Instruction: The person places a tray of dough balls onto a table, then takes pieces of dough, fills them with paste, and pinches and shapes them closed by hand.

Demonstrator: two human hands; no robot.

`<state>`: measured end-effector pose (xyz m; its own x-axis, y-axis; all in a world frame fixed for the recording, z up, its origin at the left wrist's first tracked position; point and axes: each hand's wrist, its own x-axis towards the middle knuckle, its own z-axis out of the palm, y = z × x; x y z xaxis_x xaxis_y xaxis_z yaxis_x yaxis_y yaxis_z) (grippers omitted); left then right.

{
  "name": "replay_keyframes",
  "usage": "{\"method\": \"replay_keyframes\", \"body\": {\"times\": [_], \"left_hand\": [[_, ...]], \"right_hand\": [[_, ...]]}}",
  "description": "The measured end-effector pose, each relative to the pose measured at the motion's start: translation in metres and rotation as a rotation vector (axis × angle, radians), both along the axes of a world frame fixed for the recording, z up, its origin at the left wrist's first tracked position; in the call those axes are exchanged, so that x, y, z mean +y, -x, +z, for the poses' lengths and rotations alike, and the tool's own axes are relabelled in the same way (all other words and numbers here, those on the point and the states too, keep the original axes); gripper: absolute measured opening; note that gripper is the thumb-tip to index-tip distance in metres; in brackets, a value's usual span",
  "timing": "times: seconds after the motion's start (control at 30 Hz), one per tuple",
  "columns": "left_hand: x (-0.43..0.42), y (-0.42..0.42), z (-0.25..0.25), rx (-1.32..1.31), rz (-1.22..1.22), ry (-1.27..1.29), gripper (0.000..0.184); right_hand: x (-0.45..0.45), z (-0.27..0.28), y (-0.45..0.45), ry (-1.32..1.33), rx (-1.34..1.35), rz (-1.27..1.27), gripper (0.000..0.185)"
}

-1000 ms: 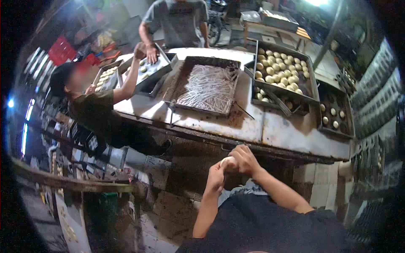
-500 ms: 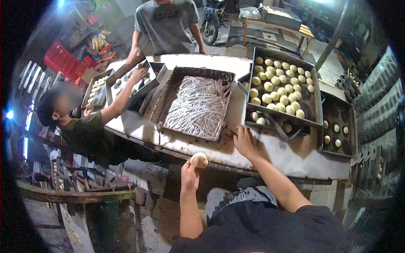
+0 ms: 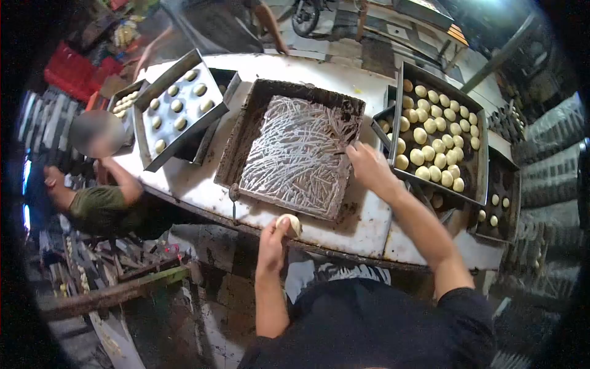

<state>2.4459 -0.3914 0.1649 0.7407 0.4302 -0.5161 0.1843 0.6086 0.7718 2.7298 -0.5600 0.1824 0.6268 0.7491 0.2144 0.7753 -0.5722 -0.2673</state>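
Between the thumb and fingers of my left hand (image 3: 271, 246) is a pale, flattened dough piece (image 3: 289, 226), held at the table's near edge. My right hand (image 3: 370, 165) reaches over the right rim of a dark tray (image 3: 228, 161) filled with a whitish, streaked filling (image 3: 295, 154). Its fingers are closed at the filling's right edge; whatever they grip is too small to make out. A large metal tray (image 3: 481, 175) of round dough balls (image 3: 439, 144) stands just right of this hand.
At the left, a tilted tray (image 3: 146, 136) holds several dough balls; a co-worker in a green shirt (image 3: 101, 206) is beside it. Another person (image 3: 215, 27) stands across the table (image 3: 362, 240). A smaller tray (image 3: 506, 203) with dough balls lies far right.
My hands have come apart from the dough piece, which stays in my left hand. My right hand has moved forward to the filling. The co-workers' hands have left the tilted tray.
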Motion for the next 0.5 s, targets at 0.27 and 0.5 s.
{"method": "replay_keyframes", "body": {"times": [0.27, 0.5], "left_hand": [[0.169, -0.020, 0.036, -0.141, -0.130, -0.050, 0.023], [0.222, 0.009, 0.033, -0.149, -0.123, -0.030, 0.023]], "right_hand": [[0.079, 0.005, -0.019, 0.899, -0.019, 0.352, 0.013], [0.126, 0.003, -0.017, 1.090, 0.050, 0.374, 0.017]]}}
